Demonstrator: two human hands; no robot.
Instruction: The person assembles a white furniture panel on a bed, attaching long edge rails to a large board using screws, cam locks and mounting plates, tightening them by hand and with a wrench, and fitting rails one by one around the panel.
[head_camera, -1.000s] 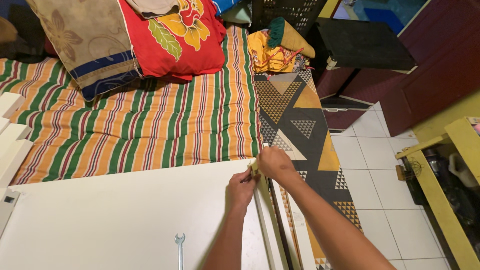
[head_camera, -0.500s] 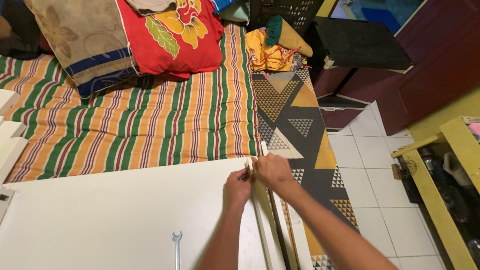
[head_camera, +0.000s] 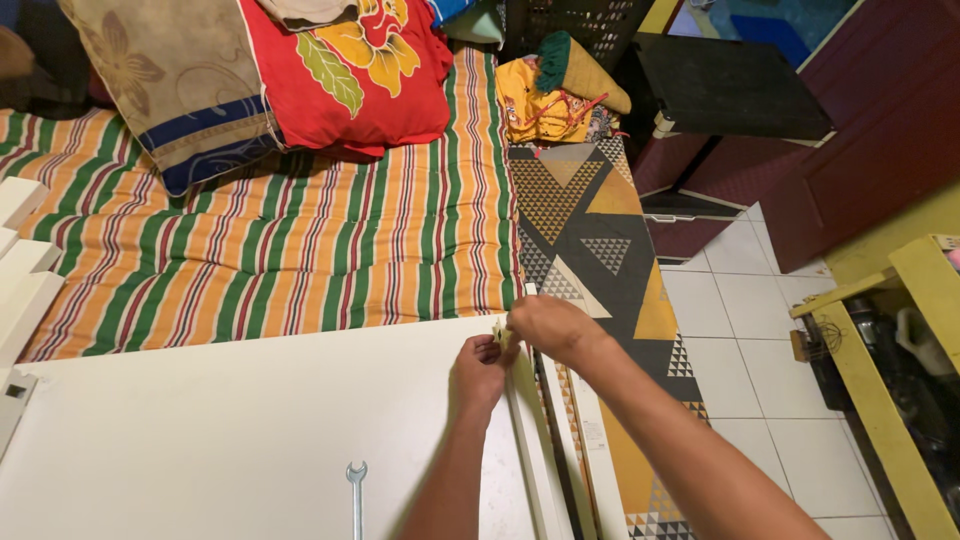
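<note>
White panel, both hands pinching its corner

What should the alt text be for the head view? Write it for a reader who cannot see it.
Two bare hands, left hand and right hand, meet at the far corner of a white panel lying beside a striped mattress. A small wrench rests on the panel.

A home bedroom is shown — a striped mattress is laid on the floor, pillows at its head, white tiles beside it.
</note>
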